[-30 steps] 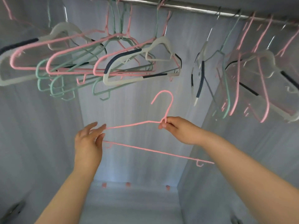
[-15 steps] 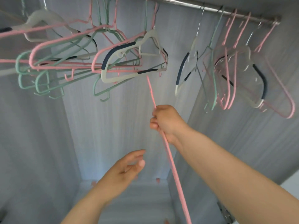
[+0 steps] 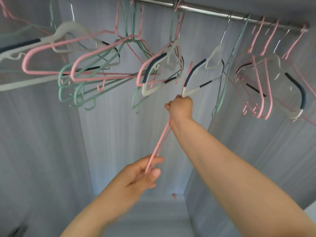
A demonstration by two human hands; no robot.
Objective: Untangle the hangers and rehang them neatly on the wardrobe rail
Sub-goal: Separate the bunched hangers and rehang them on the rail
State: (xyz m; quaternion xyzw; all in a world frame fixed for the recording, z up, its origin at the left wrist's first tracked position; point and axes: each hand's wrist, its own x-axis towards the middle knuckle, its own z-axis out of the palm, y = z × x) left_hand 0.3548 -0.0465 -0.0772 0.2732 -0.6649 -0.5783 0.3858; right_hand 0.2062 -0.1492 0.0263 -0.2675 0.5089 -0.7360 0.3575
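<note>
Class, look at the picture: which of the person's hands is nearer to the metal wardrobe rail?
Right. The right hand grips the pink hanger high up, under the rail; the left hand holds the hanger's lower end, farther below.

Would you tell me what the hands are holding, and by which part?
Both hold one pink wire hanger: the right hand grips it higher up, the left hand pinches its lower end.

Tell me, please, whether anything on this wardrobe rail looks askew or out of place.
Left along the rail, pink, green and white hangers hang bunched, overlapping and tilted, not evenly spaced. The left hand and right hand grip one pink hanger.
</note>
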